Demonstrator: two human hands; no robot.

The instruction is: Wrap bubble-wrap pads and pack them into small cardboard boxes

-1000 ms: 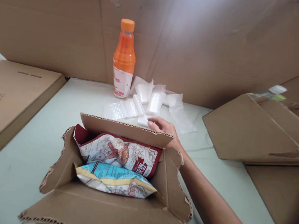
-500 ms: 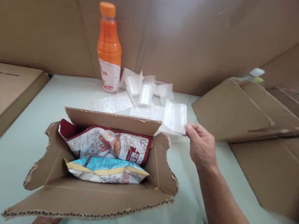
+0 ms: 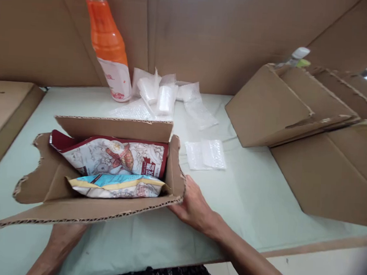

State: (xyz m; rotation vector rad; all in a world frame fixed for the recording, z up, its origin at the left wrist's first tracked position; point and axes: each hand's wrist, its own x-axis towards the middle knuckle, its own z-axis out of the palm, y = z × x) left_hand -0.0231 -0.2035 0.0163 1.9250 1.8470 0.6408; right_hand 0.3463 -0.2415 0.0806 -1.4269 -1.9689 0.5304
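Box [image 3: 115, 128], cardboard, flaps open, at the near side of the surface [image 3: 248, 196]; whether its base rests there cannot be told. Contents: red packet [image 3: 132, 155], blue packet [image 3: 117, 187]. Handling, judged: light to moderate, dry, walls stiff, flaps apt to bend; packets soft. Best hold: low on both end walls, clear of torn flap edges. Right grip [image 3: 194, 203]: clamped on the near right corner, fingertips hidden, forearm slanting in from lower right. Left grip [image 3: 68, 232]: beneath the front flap, forearm from lower left; closure cannot be told.
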